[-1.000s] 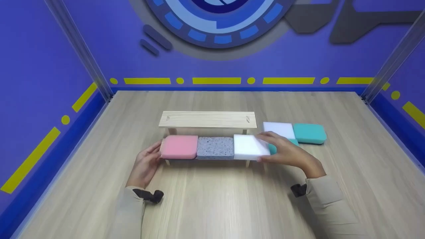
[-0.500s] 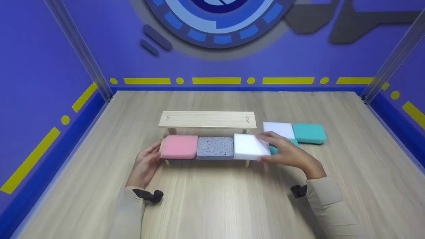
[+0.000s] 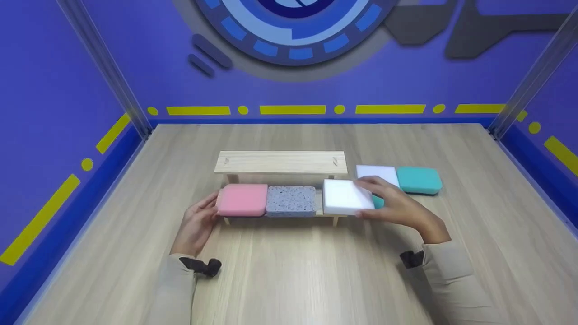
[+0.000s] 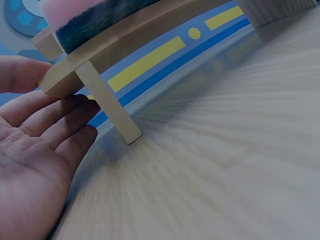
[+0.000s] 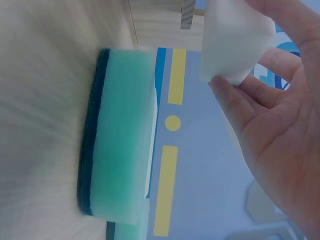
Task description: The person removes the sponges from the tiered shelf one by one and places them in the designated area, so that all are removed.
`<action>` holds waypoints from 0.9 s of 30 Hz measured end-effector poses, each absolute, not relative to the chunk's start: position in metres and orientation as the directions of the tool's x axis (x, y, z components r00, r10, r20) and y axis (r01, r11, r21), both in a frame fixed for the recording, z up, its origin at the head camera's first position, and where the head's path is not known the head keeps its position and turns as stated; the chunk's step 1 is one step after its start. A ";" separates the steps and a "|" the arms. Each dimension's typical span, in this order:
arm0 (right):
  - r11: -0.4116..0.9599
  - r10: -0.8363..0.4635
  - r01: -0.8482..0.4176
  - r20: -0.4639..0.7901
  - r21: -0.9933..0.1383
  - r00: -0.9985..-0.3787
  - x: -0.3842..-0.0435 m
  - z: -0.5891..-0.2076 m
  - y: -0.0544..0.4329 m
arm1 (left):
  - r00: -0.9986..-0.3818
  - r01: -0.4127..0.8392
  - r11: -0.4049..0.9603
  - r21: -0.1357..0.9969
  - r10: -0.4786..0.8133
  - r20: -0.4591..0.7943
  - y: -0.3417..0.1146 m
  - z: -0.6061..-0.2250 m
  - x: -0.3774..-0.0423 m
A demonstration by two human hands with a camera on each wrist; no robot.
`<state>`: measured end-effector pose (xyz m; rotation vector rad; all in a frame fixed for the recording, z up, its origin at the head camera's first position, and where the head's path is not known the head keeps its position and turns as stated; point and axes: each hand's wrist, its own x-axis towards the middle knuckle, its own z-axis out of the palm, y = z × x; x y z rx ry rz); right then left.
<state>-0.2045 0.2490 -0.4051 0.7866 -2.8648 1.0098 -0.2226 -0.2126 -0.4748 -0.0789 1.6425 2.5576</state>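
A white sponge [image 3: 347,197] is pinched in my right hand [image 3: 402,205], tilted over the right end of a small wooden stand's front plank [image 3: 319,203]. On that plank a pink sponge [image 3: 242,200] with a dark scouring underside sits at the left, touching a speckled grey sponge-like block [image 3: 291,201] beside it. My left hand [image 3: 196,223] holds the plank's left end; in the left wrist view its thumb lies at the end and several fingers reach beneath. A strip of bare wood shows between the grey block and the white sponge.
Behind stands a higher wooden plank [image 3: 280,162] with nothing on it. To the right lie another white sponge [image 3: 377,175] and a green sponge [image 3: 419,179]. A further green sponge [image 5: 122,135] is partly hidden behind my right hand. Blue printed walls [image 3: 289,97] enclose the table [image 3: 289,271].
My right hand has moved slightly right and up with the white sponge, opening a gap beside the grey block. The left hand keeps its place.
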 end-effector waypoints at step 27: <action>0.691 -0.397 -0.423 0.182 -0.586 -0.900 -0.189 -0.395 0.300 | -0.993 -0.117 -0.413 0.903 0.072 -0.095 -0.213 -0.475 -0.223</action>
